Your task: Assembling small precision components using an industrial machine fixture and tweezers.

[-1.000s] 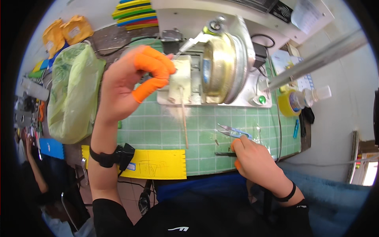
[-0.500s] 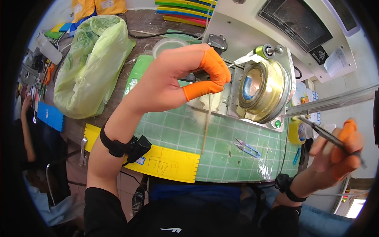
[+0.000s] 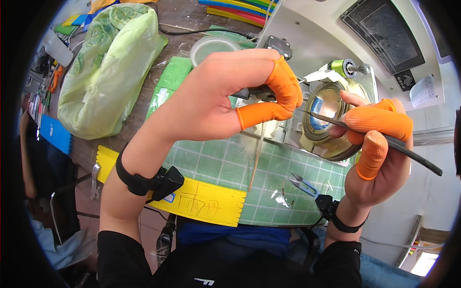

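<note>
Above the green mat (image 3: 201, 163) on the worktop (image 3: 177, 13), the right hand (image 3: 379, 139) clamps dark tweezers (image 3: 415, 156) near the left hand (image 3: 206, 101), whose fingertips pinch together, contents unclear. A pale bag (image 3: 110, 72) lies left of the mat.

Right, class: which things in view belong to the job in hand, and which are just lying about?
Likely in the job:
dark tweezers, in the right hand
left hand, pinched near their tip; anything held can't be seen
brass-coloured wheel, perhaps

Apparently lying about:
blue snips
yellow notched strip
pale green bag
</note>
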`<state>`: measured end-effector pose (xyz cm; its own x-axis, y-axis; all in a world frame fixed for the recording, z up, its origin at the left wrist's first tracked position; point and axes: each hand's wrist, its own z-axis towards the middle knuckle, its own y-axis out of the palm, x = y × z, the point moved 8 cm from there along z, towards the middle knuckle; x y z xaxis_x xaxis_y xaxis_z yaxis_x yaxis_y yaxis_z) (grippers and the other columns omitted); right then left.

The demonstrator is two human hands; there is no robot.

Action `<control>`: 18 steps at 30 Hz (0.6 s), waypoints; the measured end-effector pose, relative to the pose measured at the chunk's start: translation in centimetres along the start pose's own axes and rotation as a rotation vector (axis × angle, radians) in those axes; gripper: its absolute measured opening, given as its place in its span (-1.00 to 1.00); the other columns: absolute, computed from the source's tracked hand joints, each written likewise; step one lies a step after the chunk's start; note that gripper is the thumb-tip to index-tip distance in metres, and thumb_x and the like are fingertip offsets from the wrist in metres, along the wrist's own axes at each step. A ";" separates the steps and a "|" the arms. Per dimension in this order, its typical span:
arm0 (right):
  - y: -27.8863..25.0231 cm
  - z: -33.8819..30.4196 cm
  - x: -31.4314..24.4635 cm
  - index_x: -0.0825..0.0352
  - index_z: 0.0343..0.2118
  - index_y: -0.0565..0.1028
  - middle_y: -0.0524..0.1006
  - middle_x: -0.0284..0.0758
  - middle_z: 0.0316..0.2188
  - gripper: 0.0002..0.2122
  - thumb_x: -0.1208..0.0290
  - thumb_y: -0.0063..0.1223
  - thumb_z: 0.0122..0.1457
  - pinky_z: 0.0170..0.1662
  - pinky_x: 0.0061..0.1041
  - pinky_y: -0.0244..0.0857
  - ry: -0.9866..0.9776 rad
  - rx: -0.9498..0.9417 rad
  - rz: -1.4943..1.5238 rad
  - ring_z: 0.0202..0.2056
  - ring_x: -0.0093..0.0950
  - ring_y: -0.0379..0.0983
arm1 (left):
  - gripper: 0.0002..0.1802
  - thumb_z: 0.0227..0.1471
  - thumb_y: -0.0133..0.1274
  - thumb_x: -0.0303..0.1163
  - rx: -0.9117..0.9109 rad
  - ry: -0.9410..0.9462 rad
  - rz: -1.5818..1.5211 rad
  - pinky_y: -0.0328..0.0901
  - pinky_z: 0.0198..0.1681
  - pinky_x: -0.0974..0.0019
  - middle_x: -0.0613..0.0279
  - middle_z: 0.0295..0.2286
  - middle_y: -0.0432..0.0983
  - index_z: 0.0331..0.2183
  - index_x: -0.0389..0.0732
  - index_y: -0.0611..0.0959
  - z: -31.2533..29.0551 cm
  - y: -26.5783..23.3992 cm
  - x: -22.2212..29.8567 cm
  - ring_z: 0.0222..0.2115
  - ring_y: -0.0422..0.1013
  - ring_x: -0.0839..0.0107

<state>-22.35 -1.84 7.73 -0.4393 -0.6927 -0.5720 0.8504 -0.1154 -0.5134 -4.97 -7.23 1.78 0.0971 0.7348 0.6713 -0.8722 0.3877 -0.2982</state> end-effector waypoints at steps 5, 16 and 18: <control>0.2 0.0 -0.2 0.58 -0.19 0.46 0.50 -0.10 -0.41 -0.60 0.19 0.05 0.40 -0.23 -0.35 0.57 -0.050 -0.116 -0.130 -0.24 -0.15 0.63 | -0.85 -0.03 0.27 -0.65 0.003 -0.006 -0.008 0.48 0.05 0.10 0.15 -0.35 0.58 -0.36 -0.29 0.64 -0.1 0.1 -0.2 -0.26 0.58 0.28; 0.4 -0.1 -0.3 0.61 -0.18 0.46 0.49 -0.04 -0.34 -0.55 0.14 0.04 0.40 -0.26 -0.29 0.64 -0.057 -0.097 -0.089 -0.12 -0.05 0.59 | -0.84 -0.03 0.27 -0.66 -0.017 -0.015 -0.030 0.45 0.07 0.11 0.13 -0.33 0.57 -0.35 -0.31 0.63 -0.2 0.1 -0.4 -0.24 0.56 0.27; 0.4 -0.2 -0.2 0.60 -0.18 0.46 0.49 -0.04 -0.31 -0.55 0.12 0.05 0.39 -0.25 -0.27 0.64 -0.050 -0.104 -0.095 -0.12 -0.03 0.58 | -0.85 -0.02 0.26 -0.66 -0.019 -0.002 -0.034 0.46 0.07 0.10 0.13 -0.33 0.56 -0.35 -0.32 0.63 -0.1 0.1 -0.4 -0.25 0.56 0.26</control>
<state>-21.98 -1.55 7.52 -0.4991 -0.7170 -0.4866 0.7700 -0.1093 -0.6287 -4.99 -7.40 1.43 0.1255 0.7200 0.6825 -0.8592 0.4228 -0.2880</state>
